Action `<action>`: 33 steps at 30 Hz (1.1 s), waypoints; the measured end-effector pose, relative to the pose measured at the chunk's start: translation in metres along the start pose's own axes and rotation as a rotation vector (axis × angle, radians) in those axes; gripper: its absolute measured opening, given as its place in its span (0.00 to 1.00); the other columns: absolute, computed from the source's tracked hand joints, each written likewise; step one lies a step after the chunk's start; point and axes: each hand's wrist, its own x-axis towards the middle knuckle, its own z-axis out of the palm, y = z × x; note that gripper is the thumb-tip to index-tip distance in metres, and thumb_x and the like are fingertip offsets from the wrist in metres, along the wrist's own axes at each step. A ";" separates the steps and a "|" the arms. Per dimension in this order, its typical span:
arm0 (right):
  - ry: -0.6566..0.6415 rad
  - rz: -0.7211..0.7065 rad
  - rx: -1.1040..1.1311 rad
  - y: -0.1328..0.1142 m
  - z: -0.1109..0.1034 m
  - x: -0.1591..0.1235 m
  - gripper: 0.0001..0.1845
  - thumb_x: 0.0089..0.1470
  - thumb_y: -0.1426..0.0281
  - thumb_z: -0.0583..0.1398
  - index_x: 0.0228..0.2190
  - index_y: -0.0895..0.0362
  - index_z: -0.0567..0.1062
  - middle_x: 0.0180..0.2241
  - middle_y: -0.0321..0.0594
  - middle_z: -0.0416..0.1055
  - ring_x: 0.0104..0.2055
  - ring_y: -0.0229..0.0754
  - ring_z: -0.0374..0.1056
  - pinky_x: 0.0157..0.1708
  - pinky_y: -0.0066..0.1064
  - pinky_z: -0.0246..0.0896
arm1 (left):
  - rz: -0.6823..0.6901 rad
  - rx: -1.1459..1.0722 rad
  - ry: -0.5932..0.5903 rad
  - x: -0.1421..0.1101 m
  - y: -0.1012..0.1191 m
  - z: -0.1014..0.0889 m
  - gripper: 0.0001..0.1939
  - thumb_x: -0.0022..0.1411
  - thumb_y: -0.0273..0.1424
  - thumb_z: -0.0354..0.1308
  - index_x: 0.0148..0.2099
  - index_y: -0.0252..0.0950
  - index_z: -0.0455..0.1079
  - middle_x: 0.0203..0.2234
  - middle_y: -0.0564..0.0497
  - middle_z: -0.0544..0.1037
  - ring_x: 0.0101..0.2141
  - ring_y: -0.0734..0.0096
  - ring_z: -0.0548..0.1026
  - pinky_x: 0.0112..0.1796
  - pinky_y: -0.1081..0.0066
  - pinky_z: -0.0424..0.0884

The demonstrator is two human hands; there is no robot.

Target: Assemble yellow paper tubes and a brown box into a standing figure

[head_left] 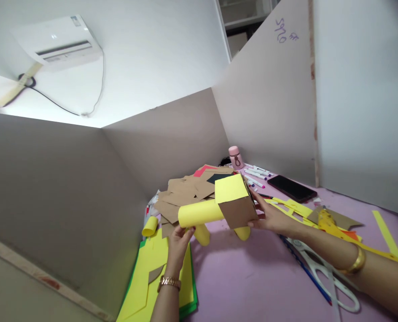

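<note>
A paper model with a yellow tube body [199, 213] stands over the pink table, resting on short yellow tube legs [203, 235]. At its right end is a brown cardboard box [237, 212] whose top is covered by a yellow square [231, 188]. My left hand [179, 241] pinches the model low at the tube's left end, near a leg. On the other side, my right hand [265, 213] grips the box, thumb at its lower edge and fingers along its right side. The box's far side is hidden.
Cardboard pieces [179, 190] are heaped behind. Yellow sheets [152, 281] lie left, with a small yellow roll [150, 226] above. White scissors [319, 268], a blue pencil [306, 268] and yellow scraps [296, 206] lie right. Farther back are a phone [292, 188], markers [255, 174] and a pink bottle [235, 158].
</note>
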 end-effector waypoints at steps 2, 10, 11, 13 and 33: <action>0.000 0.002 0.001 0.001 0.000 0.001 0.62 0.42 0.58 0.68 0.64 0.46 0.33 0.61 0.50 0.52 0.56 0.55 0.59 0.49 0.48 0.65 | 0.020 -0.018 0.003 0.000 -0.006 0.003 0.22 0.44 0.34 0.68 0.42 0.32 0.71 0.41 0.42 0.79 0.44 0.58 0.75 0.48 0.58 0.68; -0.010 -0.009 0.028 0.006 -0.001 0.002 0.62 0.42 0.62 0.69 0.64 0.44 0.33 0.62 0.48 0.50 0.57 0.55 0.58 0.48 0.47 0.65 | 0.109 -0.062 0.043 -0.008 -0.026 0.025 0.34 0.47 0.28 0.64 0.55 0.40 0.56 0.46 0.45 0.72 0.45 0.66 0.72 0.44 0.65 0.69; -0.008 -0.009 0.025 0.006 -0.001 0.002 0.62 0.42 0.62 0.69 0.64 0.44 0.33 0.62 0.48 0.50 0.57 0.55 0.58 0.48 0.47 0.65 | 0.115 -0.064 0.048 -0.009 -0.026 0.026 0.34 0.48 0.28 0.64 0.56 0.40 0.55 0.46 0.46 0.72 0.45 0.67 0.72 0.44 0.66 0.69; -0.012 -0.014 0.020 0.006 -0.001 0.002 0.62 0.42 0.62 0.69 0.64 0.44 0.33 0.62 0.47 0.50 0.57 0.55 0.58 0.48 0.47 0.65 | 0.125 -0.057 0.056 -0.009 -0.027 0.026 0.33 0.48 0.28 0.63 0.56 0.41 0.55 0.45 0.47 0.72 0.46 0.67 0.72 0.44 0.66 0.69; 0.003 -0.002 -0.061 0.000 0.000 0.002 0.62 0.41 0.63 0.68 0.64 0.44 0.32 0.62 0.48 0.50 0.53 0.54 0.62 0.45 0.46 0.67 | 0.110 -0.014 0.018 -0.005 -0.033 0.016 0.28 0.48 0.30 0.64 0.50 0.40 0.58 0.45 0.45 0.73 0.45 0.63 0.73 0.45 0.63 0.70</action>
